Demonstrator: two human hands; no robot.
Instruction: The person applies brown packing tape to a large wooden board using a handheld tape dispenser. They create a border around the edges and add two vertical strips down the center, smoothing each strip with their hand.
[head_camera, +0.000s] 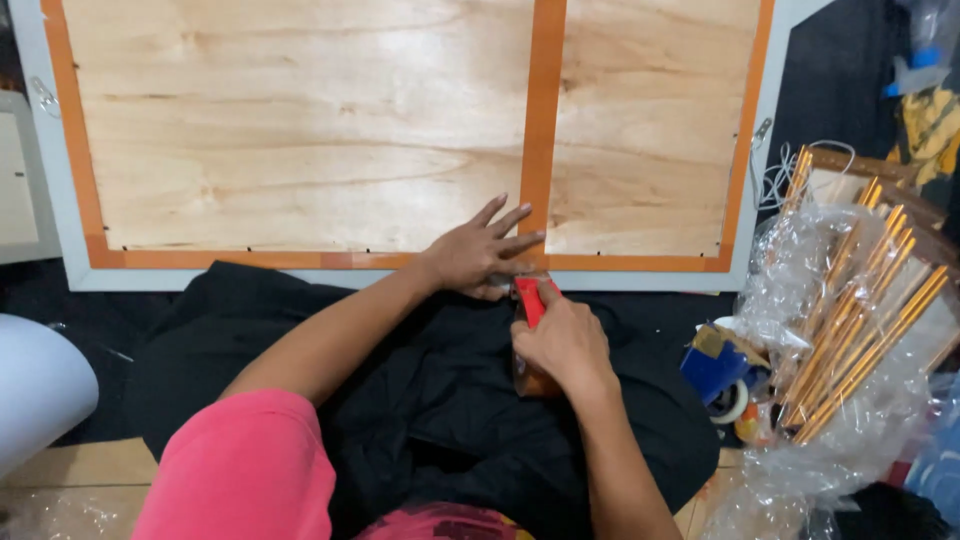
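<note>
The left hand (478, 252) is spread flat on the framed board's (300, 150) lower edge; a red tape dispenser (530, 300) is gripped by the right hand (565, 340).

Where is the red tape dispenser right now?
The red tape dispenser sits just right of centre in the head view, gripped by the right hand beside the left hand, at the panel's lower edge.

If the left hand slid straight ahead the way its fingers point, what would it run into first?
The left hand lies flat, fingers aimed up and right. It would probably cross the vertical orange tape strip first, then bare plywood panel; nothing raised shows in that line.
</note>
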